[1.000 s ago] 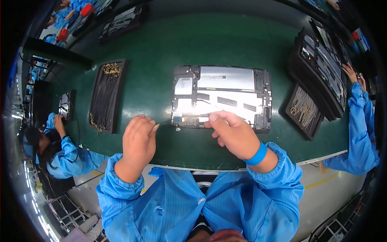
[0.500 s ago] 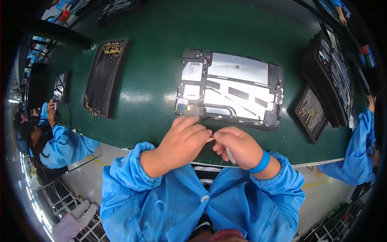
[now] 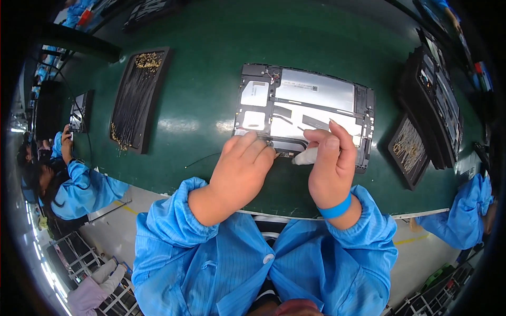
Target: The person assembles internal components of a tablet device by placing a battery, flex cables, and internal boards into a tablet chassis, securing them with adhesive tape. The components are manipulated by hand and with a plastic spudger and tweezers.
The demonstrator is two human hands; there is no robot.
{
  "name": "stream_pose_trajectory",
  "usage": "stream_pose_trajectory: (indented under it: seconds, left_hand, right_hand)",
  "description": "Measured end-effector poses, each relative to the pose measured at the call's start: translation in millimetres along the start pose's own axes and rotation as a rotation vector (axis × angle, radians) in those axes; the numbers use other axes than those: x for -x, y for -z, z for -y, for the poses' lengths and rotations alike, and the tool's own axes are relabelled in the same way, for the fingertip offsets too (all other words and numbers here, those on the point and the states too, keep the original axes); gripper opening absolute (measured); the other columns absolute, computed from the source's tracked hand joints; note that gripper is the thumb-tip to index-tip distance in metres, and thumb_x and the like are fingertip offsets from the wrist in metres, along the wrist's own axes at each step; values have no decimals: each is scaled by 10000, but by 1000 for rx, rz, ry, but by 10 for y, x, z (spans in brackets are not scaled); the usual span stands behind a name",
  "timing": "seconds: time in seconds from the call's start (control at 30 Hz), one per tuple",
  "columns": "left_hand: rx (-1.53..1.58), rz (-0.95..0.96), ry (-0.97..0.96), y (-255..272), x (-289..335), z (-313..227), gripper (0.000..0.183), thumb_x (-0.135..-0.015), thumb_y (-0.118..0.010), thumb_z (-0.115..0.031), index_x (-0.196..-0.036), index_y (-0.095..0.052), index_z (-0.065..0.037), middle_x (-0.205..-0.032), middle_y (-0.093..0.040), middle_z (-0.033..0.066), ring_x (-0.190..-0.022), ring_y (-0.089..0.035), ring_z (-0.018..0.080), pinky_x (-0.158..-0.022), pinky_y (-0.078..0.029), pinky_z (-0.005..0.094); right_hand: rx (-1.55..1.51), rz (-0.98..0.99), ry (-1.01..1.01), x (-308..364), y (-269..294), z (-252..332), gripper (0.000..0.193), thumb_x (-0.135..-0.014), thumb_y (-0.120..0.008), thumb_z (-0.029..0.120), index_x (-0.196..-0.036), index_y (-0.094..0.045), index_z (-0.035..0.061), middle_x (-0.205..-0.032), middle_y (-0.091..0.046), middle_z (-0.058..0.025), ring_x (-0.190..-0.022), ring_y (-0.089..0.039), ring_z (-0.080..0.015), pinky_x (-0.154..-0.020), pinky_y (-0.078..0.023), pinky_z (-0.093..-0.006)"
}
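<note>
An opened tablet-like device (image 3: pixel 316 87) lies on the green table before me, its silver plates and black frame showing. My left hand (image 3: pixel 240 168) is over its near left edge, fingers curled and thumb pointing at the frame. From under that hand a thin black cable (image 3: pixel 203 159) trails left to a tiny end on the table; its other end is hidden. My right hand (image 3: pixel 334 166), with a blue wristband, is over the near edge. In its fingers is a short white stick-like piece (image 3: pixel 305 156), tip close to the frame; its exact kind is unclear.
On the left a black tray (image 3: pixel 138 100) carries many thin black cables with gold ends. At the right, a tray of pale cables (image 3: pixel 406 147) sits beside stacked black trays (image 3: pixel 435 105) with similar devices. Co-workers in blue sit at both sides, one sleeve (image 3: pixel 87 184) at far left.
Both hands were together in front of the device, pinching something small. They have parted; the right has moved up onto the near edge with the white piece. The black cable now shows left of my left hand.
</note>
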State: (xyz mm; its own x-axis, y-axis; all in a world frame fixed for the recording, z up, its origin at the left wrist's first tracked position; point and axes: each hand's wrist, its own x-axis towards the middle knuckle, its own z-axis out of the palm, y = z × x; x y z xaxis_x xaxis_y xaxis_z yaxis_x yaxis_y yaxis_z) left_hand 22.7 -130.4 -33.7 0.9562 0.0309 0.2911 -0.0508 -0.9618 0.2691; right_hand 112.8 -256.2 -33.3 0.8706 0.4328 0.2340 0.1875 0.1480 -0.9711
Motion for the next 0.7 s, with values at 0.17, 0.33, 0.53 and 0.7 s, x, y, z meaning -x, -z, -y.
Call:
stream_pose_trajectory:
  seconds: [0.17,0.33,0.53,0.7]
  left_hand:
    - [-48,14,8,22,-19,-33,206,-635,-505,-76,-836,-525,-32,-831,-524,95,-908,-482,256,-785,-368,347]
    - [-72,10,-5,37,-35,-38,206,-631,-509,-80,-829,-524,-26,-817,-529,102,-894,-494,258,-776,-383,342]
    - [-76,29,-2,62,-47,-58,198,-632,-508,-79,-820,-523,-20,-809,-530,109,-893,-500,257,-770,-391,336]
    - [-51,69,24,81,-56,-65,201,-645,-525,-71,-843,-547,-39,-862,-560,107,-894,-516,281,-807,-388,380]
  right_hand:
    - [105,-7,147,-25,-25,-129,259,-864,-422,184,-1055,-420,10,-856,-578,-100,-719,-525,-124,-648,-431,-240]
    - [131,18,99,-37,-14,-122,203,-862,-430,189,-954,-491,18,-799,-571,-83,-665,-514,-112,-607,-423,-240]
    - [195,122,73,-10,24,-140,243,-885,-355,181,-1066,-371,21,-849,-563,-130,-742,-525,-156,-694,-427,-281]
    - [138,42,83,-38,-25,-120,179,-856,-441,182,-912,-510,27,-706,-559,-63,-560,-495,-106,-531,-412,-232]
